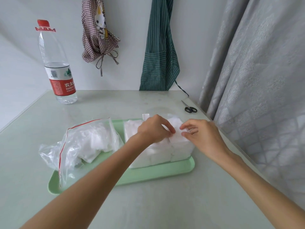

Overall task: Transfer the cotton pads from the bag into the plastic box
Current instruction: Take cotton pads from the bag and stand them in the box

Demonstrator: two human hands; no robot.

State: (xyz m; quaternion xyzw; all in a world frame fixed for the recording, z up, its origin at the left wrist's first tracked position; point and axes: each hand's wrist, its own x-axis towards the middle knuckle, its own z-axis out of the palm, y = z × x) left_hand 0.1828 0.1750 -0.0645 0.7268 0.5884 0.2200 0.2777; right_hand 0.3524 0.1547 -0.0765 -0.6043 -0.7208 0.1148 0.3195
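Note:
A clear plastic box (183,150) stands on the right half of a green tray (148,174), packed with white cotton pads (132,129). Its clear lid (158,112) stands open behind it. To its left lies a crumpled clear zip bag (79,142) with a red seal line, holding more white pads. Both hands are over the top right of the box. My left hand (153,129) and my right hand (201,138) each pinch the same stack of cotton pads (177,135) from either side, at the top of the box.
A water bottle (57,66) with a red label stands at the table's far left. Black-handled scissors (189,108) lie at the far right by a grey curtain (255,80). Two aprons hang on the wall behind, one checked (97,35) and one green-striped (158,55).

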